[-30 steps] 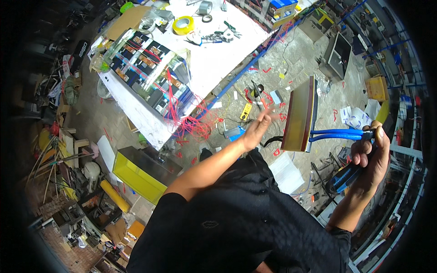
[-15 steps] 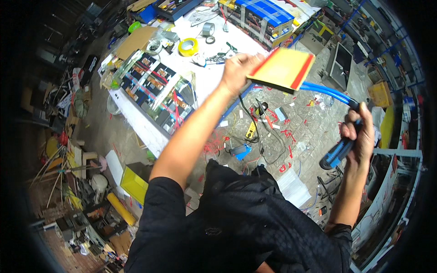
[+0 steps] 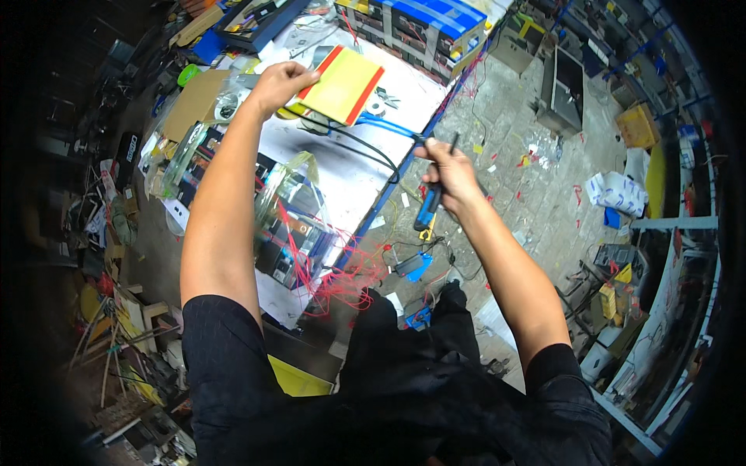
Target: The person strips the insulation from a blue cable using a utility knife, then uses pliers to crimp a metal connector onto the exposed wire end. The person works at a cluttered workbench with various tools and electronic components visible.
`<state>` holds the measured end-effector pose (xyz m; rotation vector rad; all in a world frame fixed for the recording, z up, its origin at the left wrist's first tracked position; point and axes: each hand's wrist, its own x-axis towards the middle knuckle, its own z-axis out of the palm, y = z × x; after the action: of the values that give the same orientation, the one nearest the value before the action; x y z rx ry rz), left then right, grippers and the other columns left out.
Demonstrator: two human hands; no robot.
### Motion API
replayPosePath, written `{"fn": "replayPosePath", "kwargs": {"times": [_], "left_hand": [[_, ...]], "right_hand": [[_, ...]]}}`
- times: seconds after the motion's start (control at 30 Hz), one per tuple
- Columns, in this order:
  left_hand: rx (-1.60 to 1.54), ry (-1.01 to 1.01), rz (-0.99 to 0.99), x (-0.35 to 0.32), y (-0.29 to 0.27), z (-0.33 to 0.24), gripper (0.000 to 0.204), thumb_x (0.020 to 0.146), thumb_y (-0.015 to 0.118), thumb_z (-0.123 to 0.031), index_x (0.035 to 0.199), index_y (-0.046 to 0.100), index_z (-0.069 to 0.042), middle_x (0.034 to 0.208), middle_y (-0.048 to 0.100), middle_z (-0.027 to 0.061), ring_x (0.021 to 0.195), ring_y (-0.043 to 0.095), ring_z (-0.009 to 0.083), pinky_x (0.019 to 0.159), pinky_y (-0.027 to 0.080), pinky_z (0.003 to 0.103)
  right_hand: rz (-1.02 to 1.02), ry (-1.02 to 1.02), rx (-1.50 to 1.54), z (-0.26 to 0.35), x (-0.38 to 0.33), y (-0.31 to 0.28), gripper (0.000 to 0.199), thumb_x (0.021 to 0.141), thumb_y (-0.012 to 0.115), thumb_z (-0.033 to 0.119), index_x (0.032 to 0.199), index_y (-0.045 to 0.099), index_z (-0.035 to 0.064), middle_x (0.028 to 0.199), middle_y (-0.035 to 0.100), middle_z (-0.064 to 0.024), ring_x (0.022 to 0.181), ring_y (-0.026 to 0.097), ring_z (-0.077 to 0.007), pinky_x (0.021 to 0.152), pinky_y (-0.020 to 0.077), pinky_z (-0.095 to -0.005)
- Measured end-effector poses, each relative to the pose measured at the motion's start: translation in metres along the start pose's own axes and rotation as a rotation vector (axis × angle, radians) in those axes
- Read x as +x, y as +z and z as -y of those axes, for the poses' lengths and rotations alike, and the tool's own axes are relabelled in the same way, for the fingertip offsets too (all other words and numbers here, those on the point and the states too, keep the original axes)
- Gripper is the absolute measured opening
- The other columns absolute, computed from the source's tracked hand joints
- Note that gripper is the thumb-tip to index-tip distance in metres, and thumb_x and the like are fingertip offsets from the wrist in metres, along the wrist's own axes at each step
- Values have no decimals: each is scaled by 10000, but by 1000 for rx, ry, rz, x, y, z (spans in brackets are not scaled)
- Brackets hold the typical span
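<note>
Yellow with red edges, the flat panel [image 3: 342, 84] hangs over the white worktable [image 3: 342, 175] in the head view, pinched at its near corner by the left hand [image 3: 281, 81], whose fingers are curled shut on it. The right hand [image 3: 451, 171] is closed around a blue-handled tool [image 3: 427, 208] and the blue and black cables [image 3: 365, 140] that run back under the panel. The panel looks not yet set down: it is tilted, above the table rather than resting on it, so placing it and freeing the cables appear to remain. Battery packs with red wires [image 3: 299, 233] sit at the table's near edge, and a roll of tape [image 3: 289, 113] lies just beside the left hand.
</note>
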<state>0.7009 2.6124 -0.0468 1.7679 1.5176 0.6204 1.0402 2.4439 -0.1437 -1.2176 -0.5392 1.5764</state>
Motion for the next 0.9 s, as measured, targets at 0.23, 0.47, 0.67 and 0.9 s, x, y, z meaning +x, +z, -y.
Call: {"fn": "replayPosePath", "kwargs": {"times": [0.23, 0.47, 0.67, 0.9], "left_hand": [[350, -211, -45, 22, 54, 142, 383, 922, 742, -460, 920, 733, -77, 885, 751, 70, 873, 689, 218, 932, 433, 399], [792, -158, -89, 29, 89, 147, 414, 942, 693, -508, 924, 719, -96, 855, 739, 77, 878, 696, 275, 904, 436, 419], [972, -229, 1, 25, 98, 134, 365, 927, 716, -470, 968, 735, -108, 967, 753, 96, 1002, 684, 287, 1020, 391, 510], [806, 179, -244, 16, 145, 107, 206, 872, 736, -201, 1027, 711, -67, 1054, 718, 145, 1008, 678, 346, 882, 535, 464]], "right_hand": [[125, 230, -157, -103, 88, -4, 231, 1083, 552, 198, 1176, 641, 6, 1129, 760, -138, 582, 517, -87, 605, 564, -284], [76, 254, -258, -135, 140, -17, 224, 1021, 641, 195, 1062, 674, -23, 931, 751, -120, 539, 539, -106, 510, 525, -258], [-77, 163, -525, -147, 160, -16, 239, 916, 774, 230, 860, 687, 15, 773, 711, -112, 585, 625, -170, 519, 522, -343], [-102, 52, -877, -144, 162, -35, 430, 849, 810, 415, 807, 665, 12, 768, 715, -159, 700, 690, -277, 742, 555, -422]]}}
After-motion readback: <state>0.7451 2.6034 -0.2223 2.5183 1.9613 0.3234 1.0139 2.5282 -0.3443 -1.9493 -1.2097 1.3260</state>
